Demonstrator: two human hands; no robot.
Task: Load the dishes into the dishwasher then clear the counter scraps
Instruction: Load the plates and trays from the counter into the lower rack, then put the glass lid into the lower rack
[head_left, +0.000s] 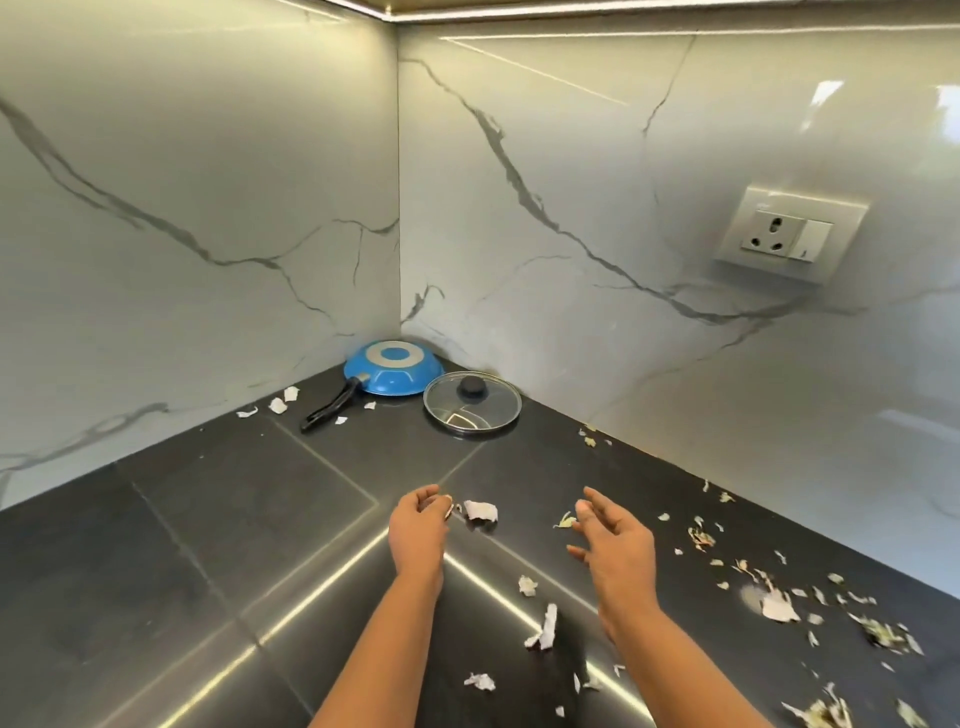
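Countertop (218, 530): dark polished stone, glossy, mirrors the strip light. Backsplash (571, 156): glossy white veined marble look. Pan lid (471, 409): clear glass, metal rim. Frying pan (394, 368): glossy blue enamel. Scraps (480, 511): papery, matt.

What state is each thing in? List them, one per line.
blue frying pan: upside down in the counter corner
glass lid: flat on the counter, knob up, beside the pan
scraps: scattered on the black counter
left hand: fingers curled, pinching small scraps
right hand: open, holding nothing
wall socket: nothing plugged in
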